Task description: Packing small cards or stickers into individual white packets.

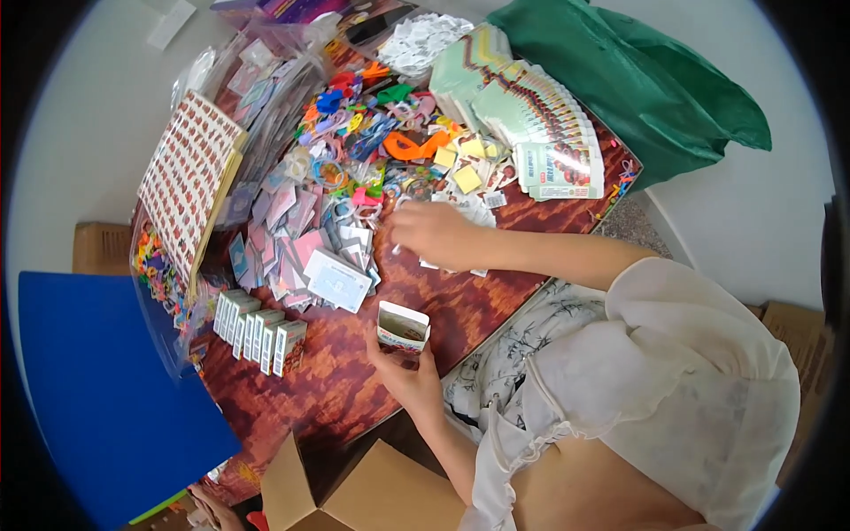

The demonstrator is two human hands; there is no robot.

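Note:
My left hand [409, 379] is closed around a small open carton [403, 331], its top flap raised and its inside showing. Out over the table, my right hand [436, 235] has its fingers curled together at the edge of a mixed pile. Small white bits lie by its fingertips, and whether it pinches one is hidden. Beside it are pink and grey cards [288, 226], with a pale blue card packet [338, 280] on top. Colourful hair ties and bands [381, 133] heap up farther away. Yellow square pads [467, 179] lie near my right wrist.
Filled small cartons [258, 334] stand in a row at left. Flat printed cartons [540, 119] fan out at the back right beside a green bag [637, 80]. A sticker sheet stack [190, 168] leans left. An open cardboard box [381, 487] and another person's hand [212, 509] are below.

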